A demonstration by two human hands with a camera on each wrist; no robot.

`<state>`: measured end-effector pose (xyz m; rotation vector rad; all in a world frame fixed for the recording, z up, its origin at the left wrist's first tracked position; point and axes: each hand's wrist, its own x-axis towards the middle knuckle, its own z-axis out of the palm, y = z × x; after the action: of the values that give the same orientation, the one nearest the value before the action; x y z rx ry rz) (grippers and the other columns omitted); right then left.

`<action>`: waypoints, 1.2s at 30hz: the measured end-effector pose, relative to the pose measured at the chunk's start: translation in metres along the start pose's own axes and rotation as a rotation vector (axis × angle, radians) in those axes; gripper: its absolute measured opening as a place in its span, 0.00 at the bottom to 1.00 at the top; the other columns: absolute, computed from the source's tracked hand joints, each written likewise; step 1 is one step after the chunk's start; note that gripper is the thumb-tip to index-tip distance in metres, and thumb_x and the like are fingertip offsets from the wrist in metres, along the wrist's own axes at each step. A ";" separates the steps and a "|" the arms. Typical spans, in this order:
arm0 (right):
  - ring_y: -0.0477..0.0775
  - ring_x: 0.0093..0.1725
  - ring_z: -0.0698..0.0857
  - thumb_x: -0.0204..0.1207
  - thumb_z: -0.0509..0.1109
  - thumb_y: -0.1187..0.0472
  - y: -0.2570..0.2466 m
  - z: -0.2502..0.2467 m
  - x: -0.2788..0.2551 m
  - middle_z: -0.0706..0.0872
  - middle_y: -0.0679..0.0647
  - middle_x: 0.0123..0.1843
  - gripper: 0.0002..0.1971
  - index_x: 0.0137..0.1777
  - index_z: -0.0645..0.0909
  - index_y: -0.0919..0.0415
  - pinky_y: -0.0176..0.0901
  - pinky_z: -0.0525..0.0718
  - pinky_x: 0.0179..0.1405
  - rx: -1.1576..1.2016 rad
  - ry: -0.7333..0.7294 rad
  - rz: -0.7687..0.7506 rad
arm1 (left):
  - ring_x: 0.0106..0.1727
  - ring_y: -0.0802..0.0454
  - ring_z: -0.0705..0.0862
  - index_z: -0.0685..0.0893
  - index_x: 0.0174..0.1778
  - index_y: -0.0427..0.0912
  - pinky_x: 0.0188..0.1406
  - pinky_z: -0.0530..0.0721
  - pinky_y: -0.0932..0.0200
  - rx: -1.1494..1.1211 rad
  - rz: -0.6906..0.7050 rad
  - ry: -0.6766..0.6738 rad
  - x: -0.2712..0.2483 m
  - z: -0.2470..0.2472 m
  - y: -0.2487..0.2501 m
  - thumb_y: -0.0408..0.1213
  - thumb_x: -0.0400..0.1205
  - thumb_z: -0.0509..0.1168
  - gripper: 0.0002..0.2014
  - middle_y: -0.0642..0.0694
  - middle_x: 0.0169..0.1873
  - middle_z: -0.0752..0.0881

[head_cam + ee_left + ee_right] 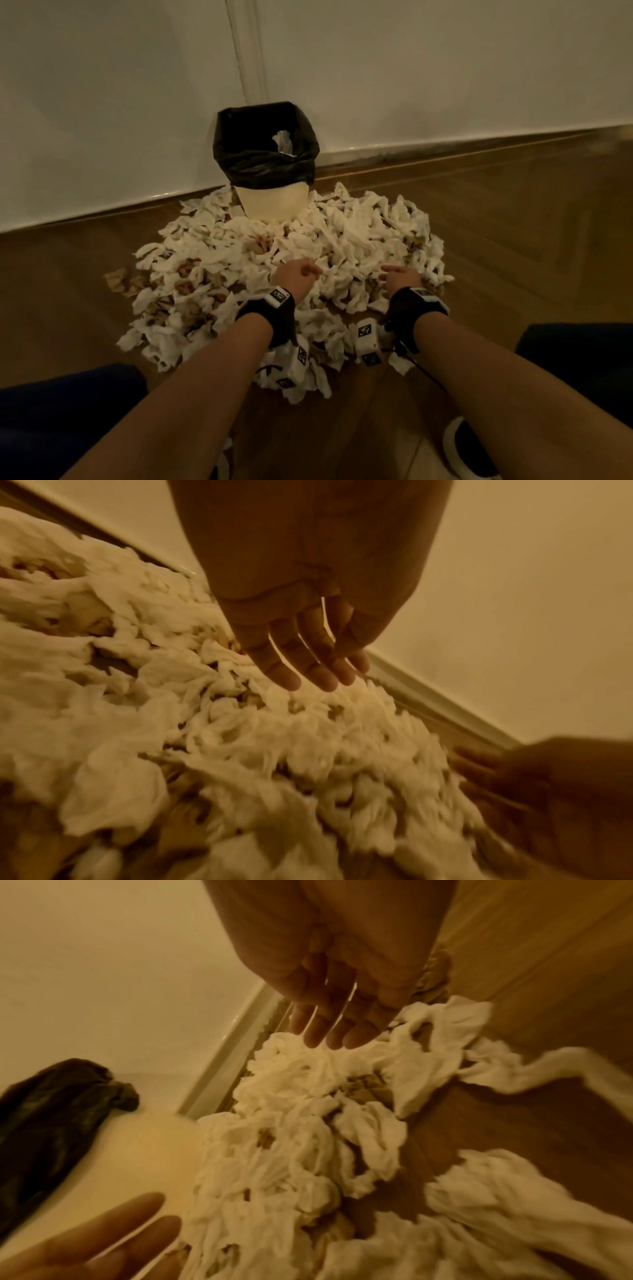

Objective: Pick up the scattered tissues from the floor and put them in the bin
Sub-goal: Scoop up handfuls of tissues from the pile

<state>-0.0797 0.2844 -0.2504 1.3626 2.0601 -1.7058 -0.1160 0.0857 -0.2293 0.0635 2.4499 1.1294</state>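
A big heap of crumpled white tissues (284,260) covers the wooden floor in front of a cream bin (272,202) lined with a black bag (263,144); one tissue lies inside it. My left hand (298,272) hovers over the near middle of the heap, fingers straight and spread in the left wrist view (308,674), holding nothing. My right hand (399,275) hovers over the heap's right part, its fingers (329,1034) straight just above the tissues (291,1123), also holding nothing.
The white wall and skirting board (445,144) run right behind the bin. Bare wooden floor (531,222) lies to the right and left of the heap. My knees in dark trousers (68,411) and a shoe (462,448) are at the near edge.
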 end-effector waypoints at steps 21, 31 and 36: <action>0.72 0.76 0.63 0.78 0.65 0.56 0.095 -0.012 -0.029 0.51 0.63 0.80 0.30 0.78 0.59 0.48 0.63 0.70 0.72 -0.824 -0.087 0.123 | 0.73 0.41 0.64 0.66 0.72 0.57 0.67 0.70 0.41 0.938 0.525 -0.412 -0.035 0.109 -0.024 0.36 0.79 0.64 0.26 0.45 0.74 0.63; 0.62 0.69 0.76 0.82 0.63 0.63 0.103 -0.025 -0.019 0.70 0.63 0.74 0.21 0.74 0.69 0.66 0.47 0.74 0.66 -0.982 -0.155 -0.175 | 0.67 0.39 0.71 0.75 0.67 0.45 0.61 0.76 0.48 1.148 0.459 -0.633 -0.032 0.131 -0.023 0.41 0.83 0.61 0.16 0.40 0.68 0.67; 0.61 0.65 0.81 0.80 0.67 0.58 0.094 -0.025 -0.014 0.82 0.64 0.65 0.17 0.64 0.79 0.68 0.46 0.79 0.61 -0.990 -0.157 -0.102 | 0.65 0.40 0.77 0.76 0.67 0.40 0.60 0.77 0.50 1.145 0.425 -0.658 -0.024 0.120 -0.028 0.34 0.83 0.56 0.16 0.38 0.68 0.74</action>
<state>0.0045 0.2930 -0.3003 0.7630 2.3502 -0.5547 -0.0409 0.1474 -0.3096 1.1189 2.1425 -0.3041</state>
